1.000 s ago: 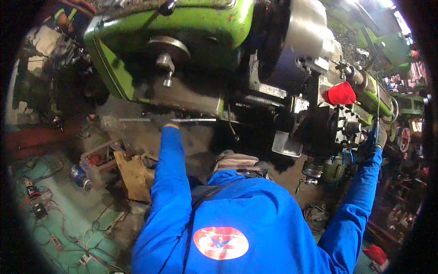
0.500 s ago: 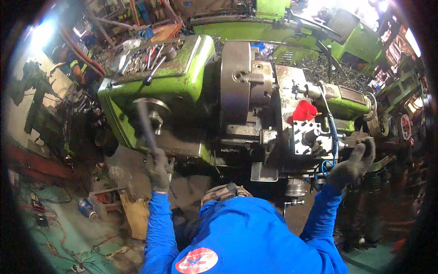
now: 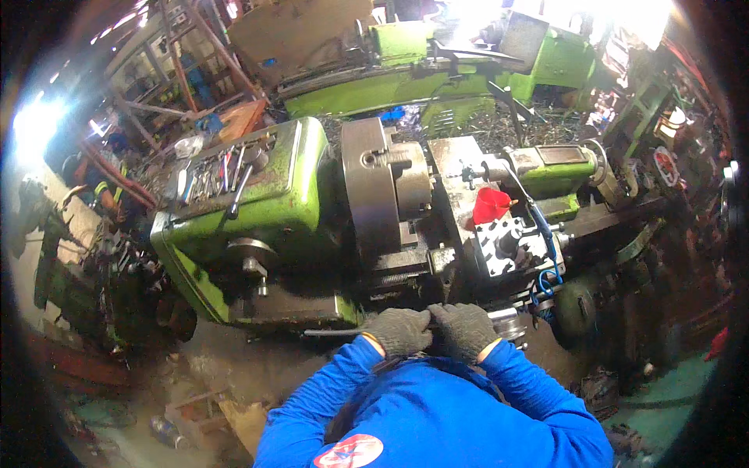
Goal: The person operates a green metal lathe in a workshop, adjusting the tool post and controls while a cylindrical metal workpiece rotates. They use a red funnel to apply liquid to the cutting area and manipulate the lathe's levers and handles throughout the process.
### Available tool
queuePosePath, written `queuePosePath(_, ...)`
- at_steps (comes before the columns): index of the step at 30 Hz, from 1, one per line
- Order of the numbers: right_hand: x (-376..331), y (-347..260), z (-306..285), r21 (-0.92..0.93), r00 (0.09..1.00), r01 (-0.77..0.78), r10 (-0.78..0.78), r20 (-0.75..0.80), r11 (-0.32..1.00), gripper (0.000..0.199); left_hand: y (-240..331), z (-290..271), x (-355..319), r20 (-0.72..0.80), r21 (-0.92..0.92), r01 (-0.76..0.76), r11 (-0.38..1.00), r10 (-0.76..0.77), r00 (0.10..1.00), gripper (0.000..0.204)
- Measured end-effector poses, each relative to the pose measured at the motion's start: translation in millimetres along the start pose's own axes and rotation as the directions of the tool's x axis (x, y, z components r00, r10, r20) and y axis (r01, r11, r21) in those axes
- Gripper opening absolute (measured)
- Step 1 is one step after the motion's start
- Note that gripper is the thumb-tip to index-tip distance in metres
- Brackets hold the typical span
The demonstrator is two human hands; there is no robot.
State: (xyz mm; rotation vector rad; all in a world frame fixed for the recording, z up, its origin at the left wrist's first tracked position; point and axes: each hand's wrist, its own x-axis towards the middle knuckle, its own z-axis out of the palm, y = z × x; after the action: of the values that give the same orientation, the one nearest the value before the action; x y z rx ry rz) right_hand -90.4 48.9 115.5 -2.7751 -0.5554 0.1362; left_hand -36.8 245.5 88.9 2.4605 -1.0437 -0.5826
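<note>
My two dark-gloved hands meet in front of my chest, at the front of a green lathe (image 3: 312,175). My left hand (image 3: 399,331) is closed around a long grey metal bar (image 3: 331,333), whose end sticks out to the left. Fingertips touching the left hand, my right hand (image 3: 464,327) has its fingers curled in; what lies under them is hidden. Beyond the hands is the big round chuck (image 3: 367,187), with jaws on its right face. A square tool post (image 3: 503,246) stands to the right, a red cup-like container (image 3: 491,205) just behind it.
Several hand tools (image 3: 214,175) lie on the headstock top. The tailstock (image 3: 558,168) sits at the right, and a handwheel (image 3: 511,326) juts out beside my right hand. Metal shavings (image 3: 507,121) are heaped behind the lathe. A person (image 3: 105,195) is at the far left.
My left hand has come down and right with the bar, from beside the headstock. My right hand has left the tool post's right side and joined it. The view has shifted.
</note>
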Motion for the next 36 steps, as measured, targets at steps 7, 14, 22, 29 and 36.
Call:
queuePosePath(7, -7.6, -21.1, 41.3, 0.087, 0.882, -0.464, 0.469, -0.048, 0.881, 0.030, -37.1, -40.1, 10.4, -0.402, 0.145, -0.450, 0.881, 0.468, 0.787, 0.041)
queuePosePath(14, -37.5, -59.0, 48.6, 0.517, 0.500, -0.693, 0.851, -0.157, 0.503, 0.034, -76.2, -132.8, -3.1, -0.797, 0.140, -0.471, 0.871, 0.381, 0.468, 0.036)
queuePosePath(22, -107.3, -24.9, 82.6, 0.782, 0.343, -0.536, 0.928, -0.143, 0.318, 0.027, -137.9, -112.6, 47.4, -0.876, 0.115, -0.106, 0.988, 0.151, 0.457, 0.061)
queuePosePath(29, -84.2, -24.4, 52.8, 0.945, 0.301, -0.259, 0.946, -0.118, 0.201, 0.022, -117.6, -101.5, 83.8, -0.821, 0.100, 0.189, 0.977, -0.027, 0.571, 0.092)
queuePosePath(36, -67.1, 21.4, 46.9, 0.816, 0.408, -0.327, 0.850, -0.332, 0.476, 0.022, -92.9, -143.2, 108.6, -0.884, 0.116, 0.295, 0.948, -0.037, 0.467, 0.090)
